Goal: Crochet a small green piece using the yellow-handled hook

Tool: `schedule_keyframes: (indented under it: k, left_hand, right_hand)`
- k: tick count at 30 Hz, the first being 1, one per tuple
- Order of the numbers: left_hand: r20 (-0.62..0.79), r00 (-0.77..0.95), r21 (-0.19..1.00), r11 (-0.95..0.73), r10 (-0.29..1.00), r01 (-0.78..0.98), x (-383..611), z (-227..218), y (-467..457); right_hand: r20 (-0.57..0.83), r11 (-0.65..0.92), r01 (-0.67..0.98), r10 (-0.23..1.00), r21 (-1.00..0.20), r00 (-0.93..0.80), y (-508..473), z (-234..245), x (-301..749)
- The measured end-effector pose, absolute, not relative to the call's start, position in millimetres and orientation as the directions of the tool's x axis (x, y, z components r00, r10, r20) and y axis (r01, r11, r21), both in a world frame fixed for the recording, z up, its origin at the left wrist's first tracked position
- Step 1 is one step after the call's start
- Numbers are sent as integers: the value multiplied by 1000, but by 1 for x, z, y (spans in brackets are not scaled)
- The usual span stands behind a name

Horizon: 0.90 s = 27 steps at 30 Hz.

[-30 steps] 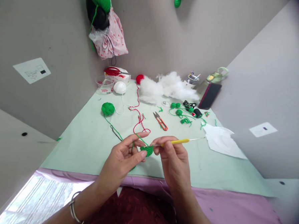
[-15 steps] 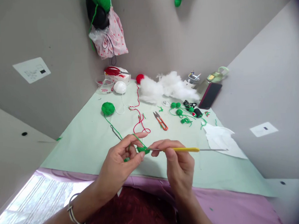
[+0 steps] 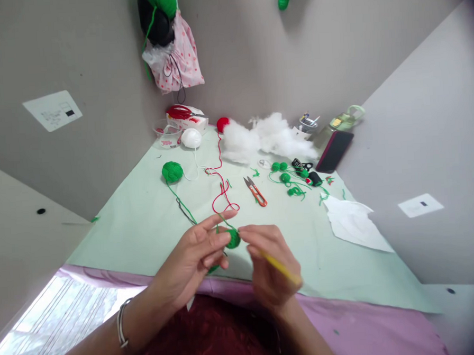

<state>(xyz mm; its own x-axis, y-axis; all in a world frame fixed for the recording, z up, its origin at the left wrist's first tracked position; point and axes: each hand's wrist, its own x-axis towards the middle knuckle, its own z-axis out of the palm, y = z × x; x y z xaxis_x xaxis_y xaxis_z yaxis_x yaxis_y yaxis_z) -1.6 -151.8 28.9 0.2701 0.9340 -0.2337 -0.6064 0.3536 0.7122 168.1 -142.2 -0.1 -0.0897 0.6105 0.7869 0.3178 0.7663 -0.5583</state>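
My left hand (image 3: 197, 254) pinches a small green crocheted piece (image 3: 233, 239) between thumb and fingers, with the forefinger stretched out and green yarn running over it. That yarn leads back to a green yarn ball (image 3: 172, 172) on the pale green table cover (image 3: 144, 225). My right hand (image 3: 267, 266) is closed on a yellow-handled crochet hook (image 3: 279, 268), its tip at the green piece and its handle pointing down to the right, towards me.
Orange thread snips (image 3: 256, 191) and a loose red yarn strand (image 3: 222, 191) lie behind the hands. Farther back are white stuffing (image 3: 267, 139), small green crocheted bits (image 3: 287, 177), a dark phone (image 3: 334, 151) and a white yarn ball (image 3: 191, 138). White paper (image 3: 352, 222) lies at right.
My right hand has turned the hook: its handle pointed out to the right before and now slants down toward me. The green piece has rolled slightly in my left fingers.
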Motion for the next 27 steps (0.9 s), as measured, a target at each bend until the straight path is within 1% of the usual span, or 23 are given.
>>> schedule_keyframes:
  k: [2,3,5,7,10,12,14,15,16,17,19,20,21,23,25,27]
  left_hand:
    - [-221,240,708,324,945,-627,-4,30,-149]
    - [-204,218,724,297,954,-622,-4,31,-148]
    - [-160,200,764,250,967,-595,-4,31,-149]
    - [-129,186,802,212,974,-558,-1,30,-151]
    - [-130,131,846,179,983,-502,3,27,-153]
    - [-153,101,843,183,983,-506,4,26,-153]
    - [-196,136,799,238,971,-553,3,26,-151]
    - [-221,172,765,280,960,-580,2,26,-150]
    - [-246,223,728,332,943,-599,0,26,-148]
    - [-261,260,697,368,930,-615,-2,27,-147]
    - [-265,262,672,373,928,-640,-5,27,-144]
    - [-257,241,681,352,936,-642,-6,27,-144]
    - [-244,212,704,323,946,-632,-6,27,-144]
    - [-205,173,770,268,963,-579,-5,25,-146]
    - [-158,160,829,219,974,-515,-4,22,-149]
    - [-122,150,871,178,981,-458,-3,19,-152]
  right_hand:
    - [671,664,122,742,-738,17,-139,4,166]
    - [606,605,34,795,-796,41,-137,6,166]
    - [532,533,-60,846,-844,32,-133,9,163]
    - [529,529,-37,848,-848,-1,-132,11,161]
    - [606,604,115,795,-789,-17,-136,10,158]
    - [707,694,263,705,-670,-56,-140,7,157]
    - [797,774,376,589,-509,-133,-143,5,159]
    - [817,792,393,557,-468,-148,-143,5,161]
    - [817,789,384,561,-479,-133,-143,5,162]
    - [795,767,349,599,-538,-92,-142,6,163]
    - [686,668,199,727,-717,31,-139,7,164]
    - [619,612,99,783,-784,65,-137,8,164]
    - [562,563,5,824,-826,70,-136,8,164]
    - [498,498,-113,866,-860,27,-134,6,162]
    - [469,463,-134,883,-876,-16,-134,4,160]
    - [431,425,-146,902,-893,-8,-134,3,160]
